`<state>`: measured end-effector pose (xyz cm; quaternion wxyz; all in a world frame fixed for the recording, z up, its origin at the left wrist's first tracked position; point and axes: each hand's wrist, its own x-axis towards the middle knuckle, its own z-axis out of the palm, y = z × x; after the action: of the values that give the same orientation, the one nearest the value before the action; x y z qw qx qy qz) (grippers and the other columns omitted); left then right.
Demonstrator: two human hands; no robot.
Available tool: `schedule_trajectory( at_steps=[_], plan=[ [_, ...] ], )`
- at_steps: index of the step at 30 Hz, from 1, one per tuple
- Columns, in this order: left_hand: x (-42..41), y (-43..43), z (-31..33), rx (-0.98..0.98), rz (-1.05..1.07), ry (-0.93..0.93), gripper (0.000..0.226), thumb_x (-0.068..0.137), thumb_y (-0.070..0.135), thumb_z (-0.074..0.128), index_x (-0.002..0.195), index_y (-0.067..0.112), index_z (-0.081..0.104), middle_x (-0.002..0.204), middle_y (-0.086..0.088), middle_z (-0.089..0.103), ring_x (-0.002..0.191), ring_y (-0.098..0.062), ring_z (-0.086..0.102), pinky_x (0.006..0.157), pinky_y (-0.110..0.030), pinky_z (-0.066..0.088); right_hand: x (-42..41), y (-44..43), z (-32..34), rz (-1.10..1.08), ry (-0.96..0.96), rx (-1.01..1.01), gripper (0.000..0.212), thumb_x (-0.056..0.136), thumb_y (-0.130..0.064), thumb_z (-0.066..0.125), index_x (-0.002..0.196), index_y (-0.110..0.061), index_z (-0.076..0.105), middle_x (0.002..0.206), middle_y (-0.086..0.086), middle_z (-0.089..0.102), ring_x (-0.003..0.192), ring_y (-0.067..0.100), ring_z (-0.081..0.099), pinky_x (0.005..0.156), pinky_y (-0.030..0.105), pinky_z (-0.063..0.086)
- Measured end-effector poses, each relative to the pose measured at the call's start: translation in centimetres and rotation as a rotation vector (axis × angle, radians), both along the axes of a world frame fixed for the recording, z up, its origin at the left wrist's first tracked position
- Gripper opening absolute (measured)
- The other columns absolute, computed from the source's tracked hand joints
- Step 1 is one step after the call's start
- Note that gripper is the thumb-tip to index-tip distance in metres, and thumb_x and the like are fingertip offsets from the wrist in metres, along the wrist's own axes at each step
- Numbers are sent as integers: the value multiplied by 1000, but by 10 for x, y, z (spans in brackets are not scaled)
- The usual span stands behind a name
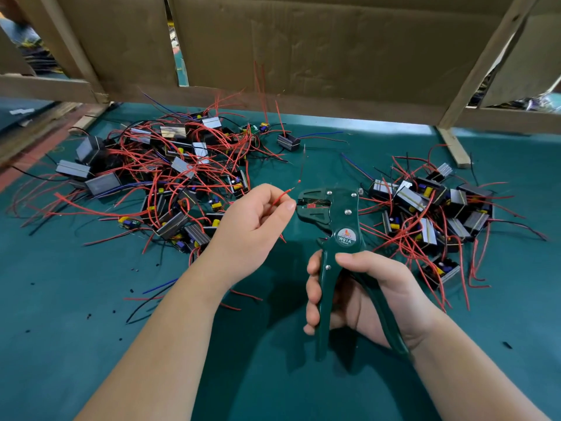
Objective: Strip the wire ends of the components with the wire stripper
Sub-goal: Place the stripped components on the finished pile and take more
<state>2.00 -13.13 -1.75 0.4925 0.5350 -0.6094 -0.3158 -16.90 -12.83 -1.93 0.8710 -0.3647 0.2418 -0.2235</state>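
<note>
We are pinching a thin red wire (281,196) in our left hand (252,226) at the green metal wire stripper (331,214), our right hand (364,296) wrapping its handles; component piles flanking it are seemingly awaiting stripping.

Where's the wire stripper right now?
Centre of the head view, the wire stripper is gripped by the right hand, its jaws beside the left hand pinching a red wire.

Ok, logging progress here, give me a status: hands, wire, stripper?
Left hand pinching red wire at stripper's mouth. Right hand gripping wire stripper handles. Nothing in the way.
</note>
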Motion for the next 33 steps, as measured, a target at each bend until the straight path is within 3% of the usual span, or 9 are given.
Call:
schedule_trajectory(
  at_steps=[6,18,20,23,24,27,29,33],
  plan=[
    [0,1,2,-23,-12,-1,15,97,10,53,83,16,55,63,4,41,53,-4,31,53,-8,33,-1,0,0,12,2,-32,42,63,-33,82,89,-5,65,75,19,59,63,34,61,66,48,54],
    [2,2,0,-44,-14,-44,12,97,15,54,85,19,54,56,16,43,47,-1,36,51,-7,31,0,2,0,-25,53,-56,30,70,-31,77,83,-6,64,69,18,58,56,32,59,61,45,53],
    [2,1,-2,-28,-15,-31,7,94,29,50,90,24,49,57,15,42,50,-2,35,53,-12,32,3,5,0,-77,96,-56,28,77,-35,71,79,-8,63,66,17,56,53,31,58,58,44,53],
    [6,0,-4,13,18,20,16,91,47,38,91,33,45,58,8,36,55,-13,34,59,-40,35,12,10,-2,-211,209,-85,36,78,-43,71,71,-11,58,57,15,50,41,26,50,49,36,48],
    [7,0,-6,2,49,-51,19,93,48,36,92,33,47,59,3,40,57,-16,38,61,-41,36,14,10,-3,-275,262,-90,40,75,-45,75,70,-11,56,54,14,47,38,24,45,46,33,45],
    [9,-3,-13,-8,64,-318,29,102,38,35,85,21,52,62,2,49,60,-10,45,59,-31,34,17,6,-4,-346,337,-63,48,67,-50,80,70,-10,53,52,14,45,36,23,41,44,30,42],
    [8,-3,-12,3,65,-353,33,103,33,36,82,14,54,59,6,44,59,-8,43,57,-26,31,14,4,-4,-313,320,-56,46,68,-52,74,68,-10,54,52,14,45,36,23,41,44,31,42],
    [6,-3,-11,-2,63,-396,36,103,28,39,70,21,51,53,7,40,56,-4,42,54,-17,29,8,1,-6,-243,263,-40,45,63,-51,74,71,-10,57,57,15,47,41,26,45,47,34,46]
  ],
)
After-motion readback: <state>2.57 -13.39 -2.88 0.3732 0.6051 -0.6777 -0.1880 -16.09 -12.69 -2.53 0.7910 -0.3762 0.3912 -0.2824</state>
